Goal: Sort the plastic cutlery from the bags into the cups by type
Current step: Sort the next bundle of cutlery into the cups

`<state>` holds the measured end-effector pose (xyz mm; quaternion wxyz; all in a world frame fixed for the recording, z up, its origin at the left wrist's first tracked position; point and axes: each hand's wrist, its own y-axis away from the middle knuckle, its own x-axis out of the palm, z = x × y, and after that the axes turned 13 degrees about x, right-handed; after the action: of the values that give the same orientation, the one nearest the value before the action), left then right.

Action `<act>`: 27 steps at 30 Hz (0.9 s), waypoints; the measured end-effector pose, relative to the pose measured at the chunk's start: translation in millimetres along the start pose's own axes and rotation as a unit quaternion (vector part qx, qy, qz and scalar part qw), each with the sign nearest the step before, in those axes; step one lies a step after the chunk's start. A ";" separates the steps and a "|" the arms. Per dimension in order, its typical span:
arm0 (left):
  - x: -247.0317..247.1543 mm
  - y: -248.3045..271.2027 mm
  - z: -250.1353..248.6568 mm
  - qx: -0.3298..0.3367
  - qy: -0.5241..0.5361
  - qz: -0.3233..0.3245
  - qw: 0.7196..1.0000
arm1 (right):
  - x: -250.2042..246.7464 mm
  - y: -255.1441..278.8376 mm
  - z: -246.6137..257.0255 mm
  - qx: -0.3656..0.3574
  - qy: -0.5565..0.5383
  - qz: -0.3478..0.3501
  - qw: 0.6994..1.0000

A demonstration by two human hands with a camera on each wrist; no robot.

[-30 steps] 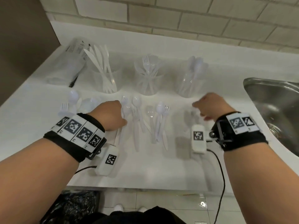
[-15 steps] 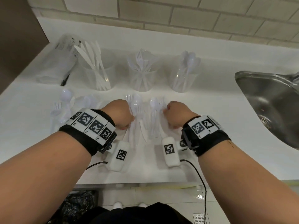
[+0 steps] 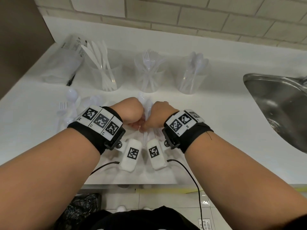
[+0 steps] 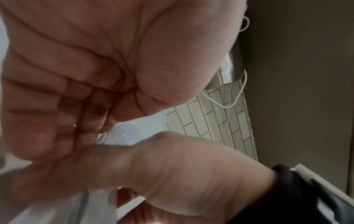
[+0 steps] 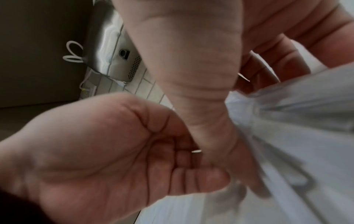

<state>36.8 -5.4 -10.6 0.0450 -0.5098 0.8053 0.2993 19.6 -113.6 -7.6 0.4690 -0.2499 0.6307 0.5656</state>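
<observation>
Three clear cups stand in a row at the back of the counter: the knife cup [image 3: 106,77], the fork cup [image 3: 149,75] and the spoon cup [image 3: 191,77]. My left hand [image 3: 131,112] and right hand [image 3: 159,115] meet knuckle to knuckle over a bundle of white cutlery [image 3: 146,105] on the counter. In the right wrist view my right hand [image 5: 201,68] grips the blurred bundle [image 5: 296,128] between thumb and fingers. My left hand [image 5: 114,151] is curled beside it with a white handle tip [image 5: 196,151] among its fingers. More loose spoons and forks [image 3: 69,110] lie to the left.
Empty clear bags [image 3: 61,67] lie at the back left beside a dark wall panel. A steel sink [image 3: 274,97] is sunk into the counter at the right. The counter's front edge [image 3: 132,184] runs just under my wrists, with tiled floor below.
My right hand has swept left across the counter to meet the left hand. The spread-out cutlery in the middle is now bunched between both hands.
</observation>
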 end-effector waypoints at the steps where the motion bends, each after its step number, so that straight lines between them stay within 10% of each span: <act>1: -0.2 -1.1 1.1 0.009 -0.004 -0.004 1.000 | 2.1 -0.6 3.3 0.000 0.011 -0.002 1.000; 12: -0.7 0.4 6.2 -0.065 0.079 0.024 0.994 | 15.0 -7.7 17.9 0.053 0.006 -0.037 0.998; 27: -5.3 2.6 25.6 0.013 0.088 0.053 0.995 | 10.3 -17.4 17.6 -0.003 -0.038 -0.066 0.997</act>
<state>31.2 13.1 -28.4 -0.0355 -0.4902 0.8360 0.2441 35.2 -98.8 -23.6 0.5281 -0.2705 0.5931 0.5442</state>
